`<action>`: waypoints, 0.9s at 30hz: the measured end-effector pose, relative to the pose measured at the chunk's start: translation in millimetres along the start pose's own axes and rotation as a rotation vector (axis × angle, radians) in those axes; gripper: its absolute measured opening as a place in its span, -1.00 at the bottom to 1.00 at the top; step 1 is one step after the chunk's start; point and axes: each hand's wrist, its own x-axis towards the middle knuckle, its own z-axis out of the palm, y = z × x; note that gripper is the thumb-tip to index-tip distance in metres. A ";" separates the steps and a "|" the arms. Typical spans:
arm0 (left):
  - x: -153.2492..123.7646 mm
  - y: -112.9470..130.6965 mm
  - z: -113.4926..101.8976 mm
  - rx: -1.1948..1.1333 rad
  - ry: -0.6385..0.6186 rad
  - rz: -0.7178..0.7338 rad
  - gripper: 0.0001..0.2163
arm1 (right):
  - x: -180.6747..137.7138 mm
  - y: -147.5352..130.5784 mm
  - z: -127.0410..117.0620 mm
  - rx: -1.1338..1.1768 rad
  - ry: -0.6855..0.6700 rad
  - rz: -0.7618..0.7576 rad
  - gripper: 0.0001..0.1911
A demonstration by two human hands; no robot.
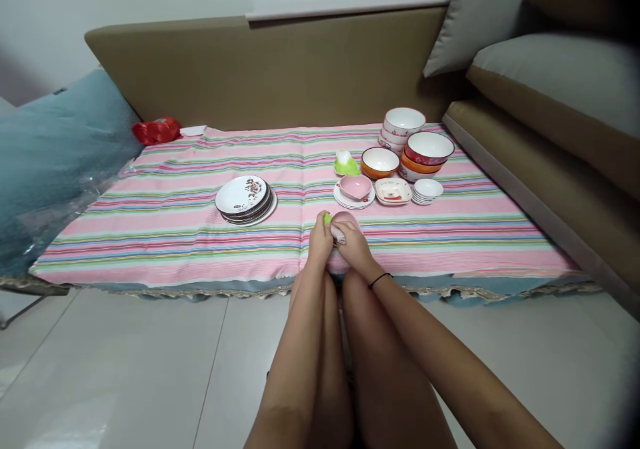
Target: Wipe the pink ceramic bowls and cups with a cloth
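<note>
My left hand (321,241) is closed round a small bright green piece (327,218), probably a dish, mostly hidden by my fingers. Pressed up against it, my right hand (353,241) grips a pale, bunched cloth (339,234). Just beyond the right-hand fingers shows a pink bowl (347,218); whether I touch it I cannot tell. Farther back, a second pink bowl (355,186) rests on small white plates (341,201). A green leaf-shaped dish (347,167) with a white part lies behind them.
Left of my hands is a stack of flower-patterned plates (240,195). To the right stand square dishes (393,191), small white bowls (428,190), an orange bowl (380,162) and stacked larger bowls (429,147). Red plastic (157,131) lies at the far left of the striped cloth (175,202).
</note>
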 end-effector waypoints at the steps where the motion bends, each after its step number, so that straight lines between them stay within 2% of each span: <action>1: 0.0 0.1 0.3 0.004 0.003 -0.003 -0.65 | -0.3 2.6 -3.3 0.012 -0.037 -0.011 -0.50; 9: -2.0 1.9 3.0 0.047 0.078 -0.040 -0.66 | -1.2 2.9 -35.5 0.073 -0.317 -0.078 -0.51; 17: -4.1 5.3 0.0 0.042 0.053 0.015 -0.67 | -8.1 -4.9 -72.0 0.164 -0.544 -0.181 -0.55; 19: -4.5 5.7 -1.1 0.031 0.042 0.024 -0.69 | -5.6 -4.1 -82.1 0.145 -0.525 -0.191 -0.57; 21: -5.0 6.0 -1.6 0.012 0.034 0.038 -0.71 | -0.7 -3.4 -90.2 0.049 -0.381 -0.220 -0.57; 23: -5.3 6.3 -1.6 -0.009 0.027 0.058 -0.71 | 5.5 -2.8 -92.8 -0.091 -0.230 -0.303 -0.59; 24: -5.3 6.3 -1.4 -0.015 0.025 0.065 -0.72 | 8.6 -2.2 -91.1 -0.165 -0.197 -0.364 -0.61; 27: -4.9 6.1 -1.4 -0.022 0.024 0.065 -0.73 | 16.0 1.7 -75.3 -0.371 -0.286 -0.594 -0.69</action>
